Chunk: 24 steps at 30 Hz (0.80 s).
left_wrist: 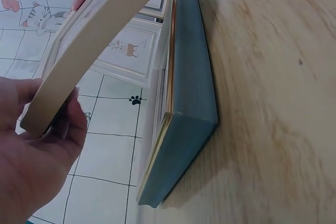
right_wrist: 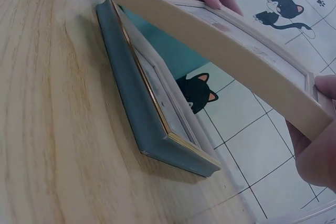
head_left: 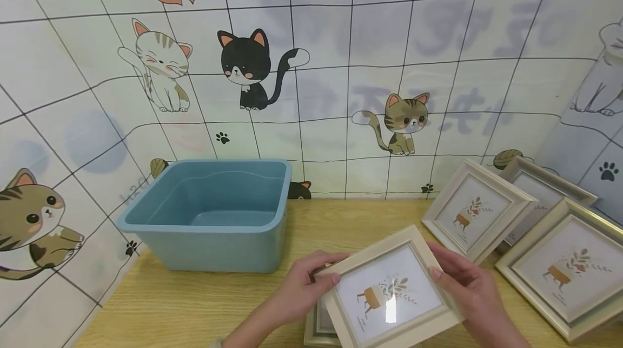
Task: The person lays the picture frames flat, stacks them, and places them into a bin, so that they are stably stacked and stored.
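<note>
A cream picture frame with a plant-pot print is held tilted between both hands, above the table. My left hand pinches its upper left corner, thumb on the front and fingers behind. On the opposite side my right hand grips the edge, the thumb pressing the front face. Beneath it a second picture frame, with blue-grey sides and a gold inner line, lies flat on the wooden table; its blue-grey side shows well in the left wrist view. The held frame hides most of it in the head view.
A blue plastic bin stands at the left near the wall. At the right, a cream frame, a silvery frame and a gold-edged frame lean together. Cat-patterned sheeting covers the walls behind the wooden table.
</note>
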Tool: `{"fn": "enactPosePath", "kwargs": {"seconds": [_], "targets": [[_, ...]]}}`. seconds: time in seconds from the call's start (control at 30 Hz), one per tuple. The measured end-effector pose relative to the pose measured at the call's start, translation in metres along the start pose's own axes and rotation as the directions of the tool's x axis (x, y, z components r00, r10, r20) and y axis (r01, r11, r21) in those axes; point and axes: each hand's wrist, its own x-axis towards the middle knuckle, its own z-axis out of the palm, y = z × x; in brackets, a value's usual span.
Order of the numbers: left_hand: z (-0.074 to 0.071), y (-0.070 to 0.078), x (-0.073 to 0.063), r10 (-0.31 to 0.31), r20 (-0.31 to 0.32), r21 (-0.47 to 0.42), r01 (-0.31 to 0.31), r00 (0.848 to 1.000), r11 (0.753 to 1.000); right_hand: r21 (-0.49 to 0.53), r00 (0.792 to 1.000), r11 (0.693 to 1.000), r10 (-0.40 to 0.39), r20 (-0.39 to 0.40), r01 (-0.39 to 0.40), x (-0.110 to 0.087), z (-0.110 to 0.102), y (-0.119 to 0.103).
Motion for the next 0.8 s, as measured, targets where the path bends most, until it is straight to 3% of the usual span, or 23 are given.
{"fn": "enactPosePath", "kwargs": {"seconds": [0.1,0.23,0.33,0.47,0.6,0.8], "targets": [[0.000,-0.003,0.002,0.016,-0.060,-0.003,-0.016,0.998,1.000,-0.028,0.999,0.999,-0.018,-0.026,0.017,0.000,0.003,0.003],[-0.002,-0.008,0.006,0.032,-0.159,0.033,-0.028,0.987,0.999,-0.166,0.998,0.986,-0.016,-0.064,0.006,0.001,0.008,0.005],[-0.004,-0.010,0.007,0.019,-0.204,0.044,-0.010,0.979,0.999,-0.243,0.998,0.970,0.014,-0.062,-0.029,0.002,0.010,0.007],[-0.005,-0.014,0.007,-0.014,-0.253,0.085,0.036,0.967,0.996,-0.270,0.998,0.961,0.056,-0.037,-0.064,0.001,0.011,0.011],[-0.006,-0.018,0.009,-0.039,-0.290,0.136,0.081,0.956,0.987,-0.257,0.990,0.957,0.140,0.012,-0.132,0.000,0.010,0.015],[-0.009,-0.027,0.013,-0.025,-0.285,0.178,0.079,0.958,0.981,-0.273,0.945,0.912,0.326,0.029,-0.306,0.000,0.009,0.019]]}}
